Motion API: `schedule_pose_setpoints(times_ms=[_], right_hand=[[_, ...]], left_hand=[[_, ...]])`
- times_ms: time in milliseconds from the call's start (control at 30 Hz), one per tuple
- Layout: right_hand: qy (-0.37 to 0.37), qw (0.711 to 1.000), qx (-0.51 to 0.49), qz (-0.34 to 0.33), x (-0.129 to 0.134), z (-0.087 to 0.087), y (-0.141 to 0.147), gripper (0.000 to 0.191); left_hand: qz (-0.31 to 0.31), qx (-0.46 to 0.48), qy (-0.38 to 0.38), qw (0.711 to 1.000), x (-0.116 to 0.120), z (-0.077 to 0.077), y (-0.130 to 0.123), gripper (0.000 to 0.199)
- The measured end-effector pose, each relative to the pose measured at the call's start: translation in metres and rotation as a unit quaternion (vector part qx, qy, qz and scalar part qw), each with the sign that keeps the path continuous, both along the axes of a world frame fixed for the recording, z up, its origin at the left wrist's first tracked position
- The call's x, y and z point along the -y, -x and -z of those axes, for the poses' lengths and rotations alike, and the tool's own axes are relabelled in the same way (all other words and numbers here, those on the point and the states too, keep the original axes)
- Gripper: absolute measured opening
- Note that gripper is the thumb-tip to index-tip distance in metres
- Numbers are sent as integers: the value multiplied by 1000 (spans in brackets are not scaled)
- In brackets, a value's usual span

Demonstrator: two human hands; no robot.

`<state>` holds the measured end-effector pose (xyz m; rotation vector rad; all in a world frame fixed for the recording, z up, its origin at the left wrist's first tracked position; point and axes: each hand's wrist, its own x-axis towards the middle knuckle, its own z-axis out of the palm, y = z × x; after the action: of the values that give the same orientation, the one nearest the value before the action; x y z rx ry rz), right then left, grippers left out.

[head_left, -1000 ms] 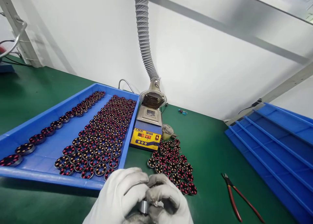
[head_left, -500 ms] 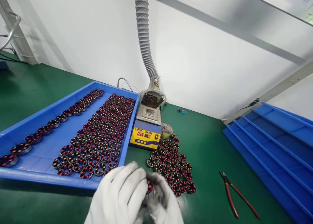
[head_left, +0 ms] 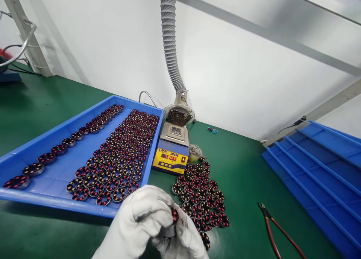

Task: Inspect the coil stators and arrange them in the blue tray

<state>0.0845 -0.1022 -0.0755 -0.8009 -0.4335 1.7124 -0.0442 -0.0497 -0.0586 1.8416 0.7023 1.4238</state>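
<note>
Both my hands wear white gloves with grey smudges and meet at the bottom middle of the head view. Between them is a motor stator (head_left: 175, 216), a metal ring with dark red windings, tilted on edge and partly hidden by my fingers. My left hand (head_left: 141, 215) grips it from the left with curled fingers. From the right and below, my right hand (head_left: 187, 234) closes round the same ring. Just beyond my right hand, a loose group of similar stators (head_left: 201, 194) lies on the green table, with red or copper-coloured windings facing up.
Left, a blue tray (head_left: 63, 172) holds packed rows of stators. Behind my hands stands a yellow-and-blue solder pot (head_left: 170, 161) under a fume duct (head_left: 170, 44), with a small cup (head_left: 194, 152) beside it. Red-handled cutters (head_left: 270, 221) and stacked blue trays (head_left: 318, 176) are right.
My left hand has rolled, so its thumb side and more of the held stator show. The whole view has shifted slightly to the left, and the solder pot's display reads differently.
</note>
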Motion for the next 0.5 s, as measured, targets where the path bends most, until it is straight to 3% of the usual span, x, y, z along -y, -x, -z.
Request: schedule_pose_setpoints(times_ms=[67,133,233,333,500], right_hand=[[10,999,-37,-8,1,-4,-2,41],[15,998,-65,-5,0,-7,-3,38],[8,998,-55,18,-2,-7,-3,37],[7,999,-46,19,-2,-6,-2,40],[26,995,-95,-27,4,-6,-8,34]], left_hand=[[-35,51,74,995,-2,-3,-2,20],[-63,39,100,992,-1,-5,-4,15],[-7,-11,113,993,3,-3,-11,25],[29,44,152,987,5,0,-14,20],[-73,80,251,962,3,-1,-2,13]])
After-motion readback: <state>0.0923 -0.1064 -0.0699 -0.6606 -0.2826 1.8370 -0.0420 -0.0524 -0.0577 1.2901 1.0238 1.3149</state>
